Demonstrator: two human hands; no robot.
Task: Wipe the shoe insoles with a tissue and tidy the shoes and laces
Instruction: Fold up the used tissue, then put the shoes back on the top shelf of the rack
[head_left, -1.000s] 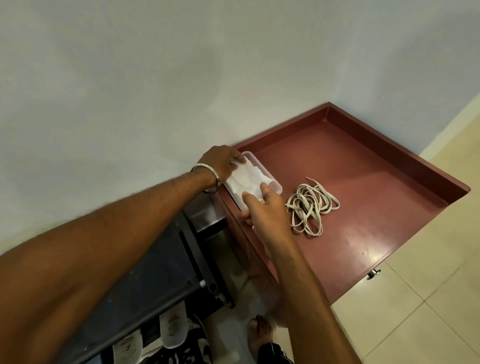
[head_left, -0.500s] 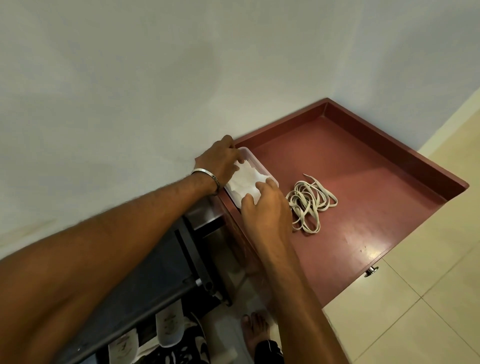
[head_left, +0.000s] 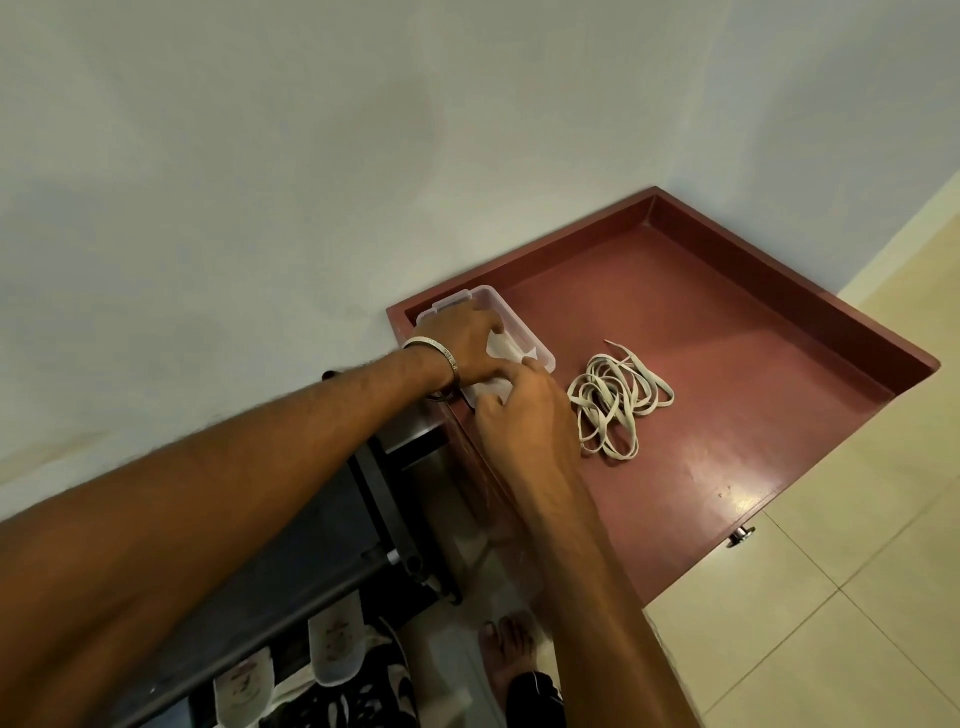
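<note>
Both forearms were bare — no sleeves showed. The left wrist (head_left: 434, 364) wore a plain silver bangle (head_left: 435, 349), with a thin dark band (head_left: 441, 397) just behind it. One foot (head_left: 506, 649) was bare — dark cloth sat beside it.

Red-brown cabinet top (head_left: 727, 364) against white wall (head_left: 260, 156); black rack (head_left: 291, 551) beside; tiled floor (head_left: 831, 623).

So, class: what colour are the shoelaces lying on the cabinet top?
Off-white shoelaces, on the reddish-brown cabinet top; head view.

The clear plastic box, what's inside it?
White tissues lie inside the clear plastic box. Both hands, left hand and right hand, cover most of it, so anything underneath cannot be seen.
</note>
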